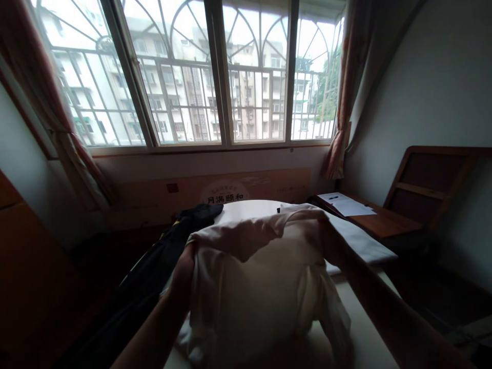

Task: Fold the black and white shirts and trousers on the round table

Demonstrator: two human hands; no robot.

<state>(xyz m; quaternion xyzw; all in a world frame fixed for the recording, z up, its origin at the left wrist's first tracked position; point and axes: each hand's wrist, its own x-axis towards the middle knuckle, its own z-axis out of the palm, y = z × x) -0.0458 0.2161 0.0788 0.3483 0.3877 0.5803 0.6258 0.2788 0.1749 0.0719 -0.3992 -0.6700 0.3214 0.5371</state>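
Observation:
A white long-sleeved shirt hangs spread between my two hands above a white table. My left hand grips its upper left part, the fingers mostly covered by the cloth. At the upper right, my right hand is closed on the fabric, dim and partly hidden. A loose sleeve hangs at the lower right of the shirt. Dark clothing lies left of the shirt, draped over the table's edge. White folded cloth lies to the right, beyond my right forearm.
Papers and a pen lie on a wooden surface at the right, near a wooden chair back. Behind the table, a long printed box stands below a barred window. Curtains hang at both sides.

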